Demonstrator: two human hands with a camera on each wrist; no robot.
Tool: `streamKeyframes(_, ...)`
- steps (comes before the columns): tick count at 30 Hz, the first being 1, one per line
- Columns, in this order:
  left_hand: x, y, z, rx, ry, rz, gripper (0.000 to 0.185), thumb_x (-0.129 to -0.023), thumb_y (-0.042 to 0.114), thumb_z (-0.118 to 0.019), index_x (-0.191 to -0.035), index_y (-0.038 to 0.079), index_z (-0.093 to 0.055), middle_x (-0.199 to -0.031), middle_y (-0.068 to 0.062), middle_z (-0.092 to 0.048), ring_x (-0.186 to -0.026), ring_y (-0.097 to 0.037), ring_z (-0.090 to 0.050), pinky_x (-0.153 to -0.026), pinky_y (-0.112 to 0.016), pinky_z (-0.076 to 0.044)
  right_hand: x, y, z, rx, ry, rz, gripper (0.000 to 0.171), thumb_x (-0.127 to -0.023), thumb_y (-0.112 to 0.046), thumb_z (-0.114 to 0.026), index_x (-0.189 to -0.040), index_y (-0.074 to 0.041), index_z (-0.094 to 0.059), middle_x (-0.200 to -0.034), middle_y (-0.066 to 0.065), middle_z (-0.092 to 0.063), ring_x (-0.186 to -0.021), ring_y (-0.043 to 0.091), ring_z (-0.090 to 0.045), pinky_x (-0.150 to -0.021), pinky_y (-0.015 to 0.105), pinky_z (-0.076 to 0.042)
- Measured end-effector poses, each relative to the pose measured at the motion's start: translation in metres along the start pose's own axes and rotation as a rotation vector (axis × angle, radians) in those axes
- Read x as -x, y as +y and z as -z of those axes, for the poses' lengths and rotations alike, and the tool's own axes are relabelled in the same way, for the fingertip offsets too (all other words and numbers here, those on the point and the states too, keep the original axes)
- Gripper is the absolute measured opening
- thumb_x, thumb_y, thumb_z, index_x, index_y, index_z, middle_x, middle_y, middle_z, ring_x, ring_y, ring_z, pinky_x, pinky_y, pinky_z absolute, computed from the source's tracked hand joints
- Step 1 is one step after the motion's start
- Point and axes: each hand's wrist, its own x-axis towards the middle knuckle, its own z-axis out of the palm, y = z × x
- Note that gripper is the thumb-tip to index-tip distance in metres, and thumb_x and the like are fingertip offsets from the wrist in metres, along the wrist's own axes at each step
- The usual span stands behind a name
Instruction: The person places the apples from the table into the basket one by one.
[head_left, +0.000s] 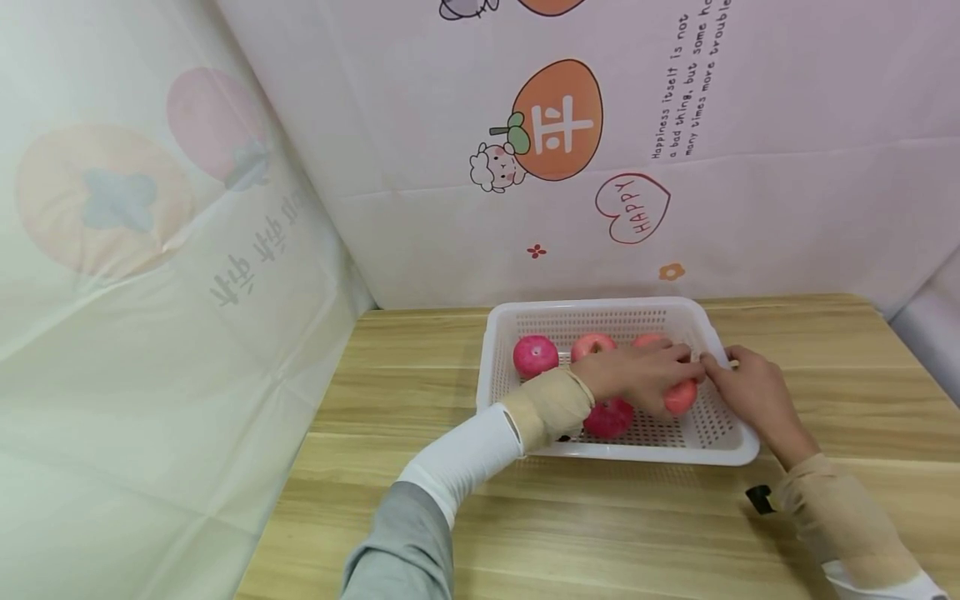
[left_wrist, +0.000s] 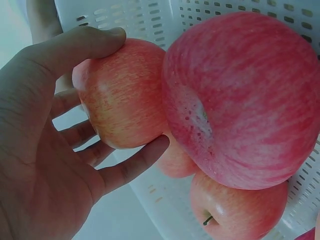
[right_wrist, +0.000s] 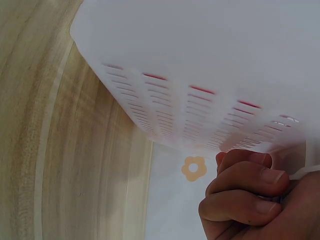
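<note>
A white plastic basket (head_left: 600, 452) with slotted walls holds several red apples. My left hand (head_left: 651, 377) reaches into its right half and grips a pinkish-red apple (left_wrist: 122, 95), thumb on top and fingers around the far side and underneath. Against that apple sits a larger, darker apple (left_wrist: 245, 100). Below it lies an apple with a short stem (left_wrist: 240, 207). At the basket's right side, my right hand (head_left: 753, 396) holds the rim, its fingers (right_wrist: 245, 177) curled outside the wall.
Two more apples stand toward the basket's back left: a deep pink apple (head_left: 536, 357) and a paler apple (head_left: 592, 345). The basket rests on a wood-grain table (head_left: 405, 375). Behind it hangs a printed white cloth (head_left: 435, 242). A small black strap (head_left: 761, 499) shows beside my right wrist.
</note>
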Motion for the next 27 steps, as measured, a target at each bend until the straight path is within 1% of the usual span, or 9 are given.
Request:
streamKeyframes(5,-0.004,0.000,-0.002,0.047,-0.035,0.008,0.063,-0.097,0.048,-0.069,-0.154,0.031,-0.048,-0.150,0.008,-0.047,-0.136,-0.005,-0.044,-0.115,-0.017,-0.033,0.000,0.000,-0.001,0.004,0.007,-0.005,0.070,-0.111,-0.045,-0.044,-0.133,0.020,-0.054,-0.122,0.045,-0.062,-0.088,0.039,-0.069,-0.059,0.032,-0.051)
streamKeyframes(8,-0.006,0.000,-0.003,0.061,-0.049,0.003,0.064,-0.096,0.047,-0.070,-0.153,0.031,-0.047,-0.150,0.009,-0.047,-0.135,-0.006,-0.044,-0.113,-0.017,-0.034,0.000,0.000,-0.001,0.004,0.009,-0.006,0.070,-0.111,-0.046,-0.044,-0.134,0.020,-0.053,-0.122,0.045,-0.062,-0.088,0.039,-0.069,-0.059,0.032,-0.050)
streamKeyframes(13,-0.009,0.002,-0.007,0.056,-0.051,-0.025,0.061,-0.095,0.045,-0.071,-0.150,0.029,-0.048,-0.145,0.007,-0.048,-0.129,-0.008,-0.046,-0.108,-0.017,-0.035,0.001,-0.001,0.000,0.001,-0.001,-0.009,0.071,-0.111,-0.047,-0.043,-0.134,0.020,-0.053,-0.123,0.045,-0.061,-0.089,0.040,-0.069,-0.059,0.032,-0.050)
streamKeyframes(20,-0.010,0.005,-0.009,0.048,-0.061,-0.043,0.061,-0.096,0.044,-0.071,-0.149,0.029,-0.047,-0.146,0.007,-0.049,-0.129,-0.010,-0.048,-0.107,-0.018,-0.037,0.001,-0.001,0.000,0.001,0.001,-0.009,0.070,-0.111,-0.046,-0.044,-0.134,0.020,-0.053,-0.124,0.045,-0.061,-0.091,0.042,-0.069,-0.060,0.031,-0.050)
streamKeyframes(22,-0.010,0.005,-0.010,0.044,-0.067,-0.056,0.061,-0.095,0.044,-0.071,-0.150,0.028,-0.047,-0.146,0.006,-0.049,-0.130,-0.010,-0.049,-0.107,-0.019,-0.037,0.001,-0.001,0.000,0.003,0.008,-0.004,0.069,-0.111,-0.046,-0.045,-0.133,0.019,-0.054,-0.123,0.045,-0.062,-0.091,0.043,-0.069,-0.059,0.031,-0.050)
streamKeyframes(27,-0.010,0.007,-0.012,0.022,-0.097,-0.080,0.065,-0.096,0.045,-0.072,-0.153,0.028,-0.046,-0.149,0.005,-0.048,-0.135,-0.006,-0.047,-0.114,-0.018,-0.033,0.000,0.000,0.000,0.006,0.015,-0.002,0.069,-0.111,-0.046,-0.046,-0.131,0.019,-0.055,-0.122,0.045,-0.062,-0.091,0.043,-0.069,-0.059,0.031,-0.050)
